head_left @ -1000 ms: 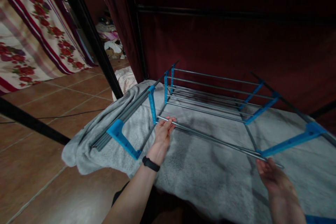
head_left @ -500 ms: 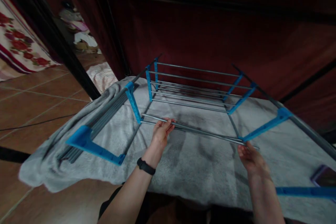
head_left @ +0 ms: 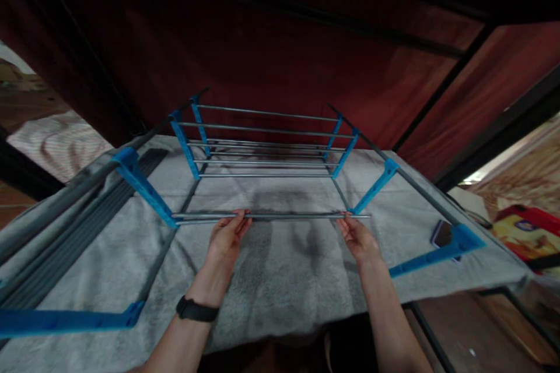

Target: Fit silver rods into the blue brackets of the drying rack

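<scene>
Held a thin silver rod (head_left: 293,215) roughly level between the left hand (head_left: 225,239) and right hand (head_left: 359,242), with the grip of each pinched around it. Had it low over the gray blanket (head_left: 284,291), reaching across the third left bracket (head_left: 146,186) and third right bracket (head_left: 375,186), close alongside a second rod (head_left: 196,221). Judged the far part of the rack (head_left: 266,175) mostly done, from seeing several rods across the two farthest bracket pairs. Judged the held rod probably not yet seated, from its right end jutting past the bracket; could not make out its left end clearly. Saw no rod between the near left bracket (head_left: 65,320) and near right bracket (head_left: 437,255), so counted that section as left to do. Noted gray tubes (head_left: 94,221) bundled at the left, apparently unused.
</scene>
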The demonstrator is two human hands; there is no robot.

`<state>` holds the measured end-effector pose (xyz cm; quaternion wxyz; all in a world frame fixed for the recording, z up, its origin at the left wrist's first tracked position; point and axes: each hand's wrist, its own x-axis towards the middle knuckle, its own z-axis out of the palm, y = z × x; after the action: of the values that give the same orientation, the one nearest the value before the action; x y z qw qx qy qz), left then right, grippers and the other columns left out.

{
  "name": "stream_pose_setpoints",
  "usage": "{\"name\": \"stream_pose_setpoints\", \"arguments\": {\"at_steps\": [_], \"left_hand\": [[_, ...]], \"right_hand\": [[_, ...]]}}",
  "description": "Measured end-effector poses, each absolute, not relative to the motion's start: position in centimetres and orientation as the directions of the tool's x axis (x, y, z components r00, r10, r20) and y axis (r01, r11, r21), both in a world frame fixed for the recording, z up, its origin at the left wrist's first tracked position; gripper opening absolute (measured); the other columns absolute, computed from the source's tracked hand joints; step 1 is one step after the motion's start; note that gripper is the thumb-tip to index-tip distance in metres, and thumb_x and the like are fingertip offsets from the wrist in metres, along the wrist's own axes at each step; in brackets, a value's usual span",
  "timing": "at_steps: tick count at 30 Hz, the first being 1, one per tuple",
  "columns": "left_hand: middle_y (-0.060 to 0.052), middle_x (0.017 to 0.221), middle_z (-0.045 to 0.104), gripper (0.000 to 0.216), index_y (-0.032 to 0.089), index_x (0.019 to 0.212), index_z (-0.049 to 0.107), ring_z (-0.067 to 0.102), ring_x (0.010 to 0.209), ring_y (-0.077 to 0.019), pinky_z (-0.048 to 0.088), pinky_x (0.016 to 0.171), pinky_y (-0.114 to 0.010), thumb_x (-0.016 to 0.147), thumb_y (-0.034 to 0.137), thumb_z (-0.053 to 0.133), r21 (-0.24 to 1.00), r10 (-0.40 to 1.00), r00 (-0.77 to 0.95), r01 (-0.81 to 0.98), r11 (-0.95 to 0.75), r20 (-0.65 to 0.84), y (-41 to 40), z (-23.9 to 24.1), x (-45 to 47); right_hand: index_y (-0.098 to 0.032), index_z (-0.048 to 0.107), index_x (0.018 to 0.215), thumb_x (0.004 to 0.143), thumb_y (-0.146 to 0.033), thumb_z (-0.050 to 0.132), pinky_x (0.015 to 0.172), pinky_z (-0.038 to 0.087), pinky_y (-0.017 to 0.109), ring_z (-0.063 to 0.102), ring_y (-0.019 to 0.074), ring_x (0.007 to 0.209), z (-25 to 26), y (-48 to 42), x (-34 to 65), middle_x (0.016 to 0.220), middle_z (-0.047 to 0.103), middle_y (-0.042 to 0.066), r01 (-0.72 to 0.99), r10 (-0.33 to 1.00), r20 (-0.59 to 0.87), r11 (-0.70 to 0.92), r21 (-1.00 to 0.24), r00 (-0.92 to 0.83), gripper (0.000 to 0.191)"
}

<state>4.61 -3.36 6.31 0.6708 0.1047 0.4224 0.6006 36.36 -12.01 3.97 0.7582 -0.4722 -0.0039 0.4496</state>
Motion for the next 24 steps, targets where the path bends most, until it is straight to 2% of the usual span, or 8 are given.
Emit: {"name": "stream_pose_setpoints", "arguments": {"at_steps": [7, 13, 24], "left_hand": [[-0.005, 0.074, 0.074, 0.021, 0.013, 0.073, 0.067, 0.075, 0.072, -0.0159, 0.064, 0.072, -0.028, 0.08, -0.007, 0.066, 0.655, 0.884, -0.018, -0.678, 0.333, -0.468, -3.7, 6.2, 6.4], [-0.005, 0.076, 0.075, 0.022, 0.013, 0.074, 0.068, 0.075, 0.071, -0.0149, 0.063, 0.07, -0.025, 0.081, -0.007, 0.064, 0.658, 0.882, -0.014, -0.671, 0.341, -0.471, -3.9, 6.3, 7.3], [-0.008, 0.083, 0.078, 0.021, 0.013, 0.075, 0.069, 0.076, 0.078, -0.0168, 0.064, 0.075, -0.028, 0.078, -0.007, 0.064, 0.658, 0.898, 0.023, -0.673, 0.339, -0.439, -4.0, 6.2, 7.7]], "right_hand": [[-0.018, 0.065, 0.082, 0.071, -0.006, 0.082, 0.074, 0.063, 0.023, 0.07, 0.0104, 0.069, 3.6, -11.4, 35.4, 0.076, 0.072, -0.003, -0.665, 0.723, -0.377, 0.151, -0.732, 0.58, 0.024], [-0.017, 0.065, 0.079, 0.07, -0.004, 0.081, 0.072, 0.062, 0.021, 0.068, 0.0089, 0.065, 3.6, -10.8, 35.0, 0.073, 0.071, -0.003, -0.672, 0.699, -0.392, 0.171, -0.721, 0.598, 0.023], [-0.017, 0.066, 0.081, 0.071, -0.006, 0.08, 0.076, 0.064, 0.026, 0.071, 0.0129, 0.074, 4.0, -10.8, 34.9, 0.08, 0.074, 0.0, -0.675, 0.719, -0.39, 0.148, -0.722, 0.575, 0.021]]}}
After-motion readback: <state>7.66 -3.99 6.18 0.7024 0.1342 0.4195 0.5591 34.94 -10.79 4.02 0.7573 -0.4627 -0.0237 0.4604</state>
